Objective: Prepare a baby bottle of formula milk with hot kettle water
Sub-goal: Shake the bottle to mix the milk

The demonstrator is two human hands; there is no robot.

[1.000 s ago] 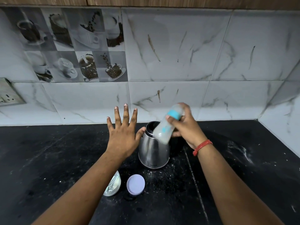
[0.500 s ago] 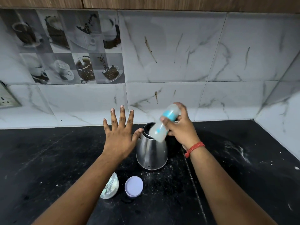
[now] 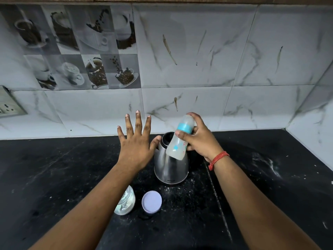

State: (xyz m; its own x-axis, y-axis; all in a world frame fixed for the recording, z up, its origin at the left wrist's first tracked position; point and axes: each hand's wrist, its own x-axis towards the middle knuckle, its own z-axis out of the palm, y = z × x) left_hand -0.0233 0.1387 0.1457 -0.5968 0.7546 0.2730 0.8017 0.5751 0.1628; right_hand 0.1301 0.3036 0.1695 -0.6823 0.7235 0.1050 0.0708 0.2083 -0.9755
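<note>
The right hand grips the baby bottle, thumb across the front below the blue collar and fingers curled round the far side. The bottle is held in the air, tilted, with its capped end up and away and its base down toward the viewer, in front of the upper body of the steel kettle; whether bottle and kettle touch cannot be determined. The bottle wall is cloudy and its contents cannot be read. The kettle stands upright on the black worktop, toward the back edge and near the middle of its width, with its top opening uncovered. The left hand is held flat, palm down, with fingers straight and spread, holding nothing; its thumb tip lies just beside the kettle's rim on the left. A red thread band circles the right wrist. Nearer the front edge, a clear glass jar stands partly hidden by the left forearm, and a pale lilac lid lies just beside it on the right. White powder specks are scattered on the worktop around the kettle and toward the right edge
</note>
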